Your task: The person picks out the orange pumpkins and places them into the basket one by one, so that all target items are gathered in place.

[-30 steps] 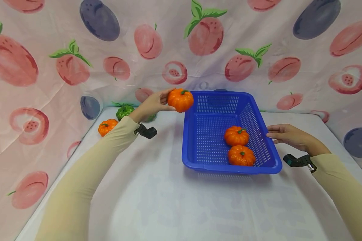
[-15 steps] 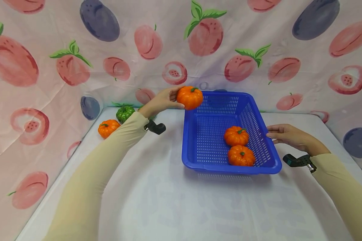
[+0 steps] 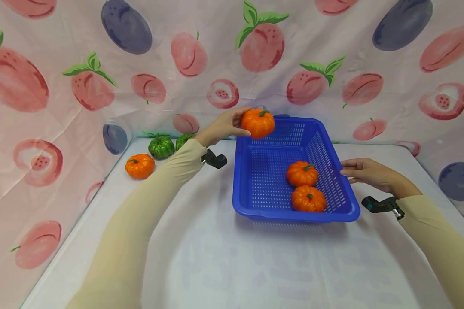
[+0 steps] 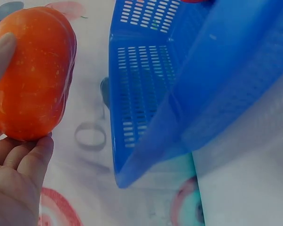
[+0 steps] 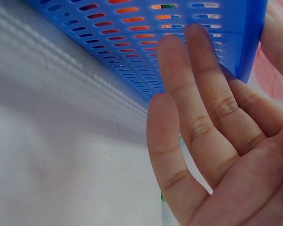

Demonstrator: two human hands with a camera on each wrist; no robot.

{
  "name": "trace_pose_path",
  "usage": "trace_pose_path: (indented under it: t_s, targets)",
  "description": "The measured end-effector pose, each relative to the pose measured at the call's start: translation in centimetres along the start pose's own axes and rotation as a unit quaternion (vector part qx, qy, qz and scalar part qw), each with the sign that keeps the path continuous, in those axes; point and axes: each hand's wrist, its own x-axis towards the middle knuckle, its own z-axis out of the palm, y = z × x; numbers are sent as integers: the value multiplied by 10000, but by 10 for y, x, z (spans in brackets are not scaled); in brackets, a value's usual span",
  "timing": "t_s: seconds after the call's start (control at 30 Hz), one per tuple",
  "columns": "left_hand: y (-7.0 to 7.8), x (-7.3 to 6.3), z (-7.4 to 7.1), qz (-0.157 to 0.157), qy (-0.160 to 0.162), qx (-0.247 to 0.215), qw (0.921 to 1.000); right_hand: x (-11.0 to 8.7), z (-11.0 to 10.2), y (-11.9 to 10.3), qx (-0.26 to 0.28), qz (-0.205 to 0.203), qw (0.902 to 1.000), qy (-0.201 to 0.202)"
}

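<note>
My left hand (image 3: 225,127) holds an orange pumpkin (image 3: 257,124) with a green stem, thumb on one side and fingers underneath and behind. The pumpkin is raised at the back left corner of a blue perforated basket (image 3: 241,180), overlapping its rim in the head view. In the left wrist view the pumpkin (image 4: 33,75) is beside the basket's rim. Two more orange pumpkins lie inside the basket along its right side, one farther back (image 3: 302,174) and one nearer (image 3: 308,198). My right hand (image 3: 371,175) is at the basket's right rim, its fingers nearly straight along the outer wall (image 5: 132,28).
On the table's back left are an orange pumpkin (image 3: 139,166) and two green ones, one in full view (image 3: 161,147) and one (image 3: 184,140) partly behind the left forearm. A fruit-printed cloth (image 3: 201,94) hangs behind the white table (image 3: 232,266).
My left hand has carried the pumpkin rightward and slightly up, from left of the basket to over its back left rim. The right hand and basket have stayed in place.
</note>
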Motion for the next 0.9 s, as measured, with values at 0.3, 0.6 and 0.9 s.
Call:
trace_pose_path:
  t_s: [0.3, 0.6, 0.9]
  targets:
    - [-3, 21, 13, 217, -53, 8, 9998, -1, 1, -1, -42, 42, 10000, 34]
    - [-6, 34, 23, 146, -6, -209, 9997, -1, 1, -1, 86, 13, 10000, 26]
    - [-15, 49, 29, 74, 64, -43, 9999, 0, 1, -1, 38, 33, 10000, 24]
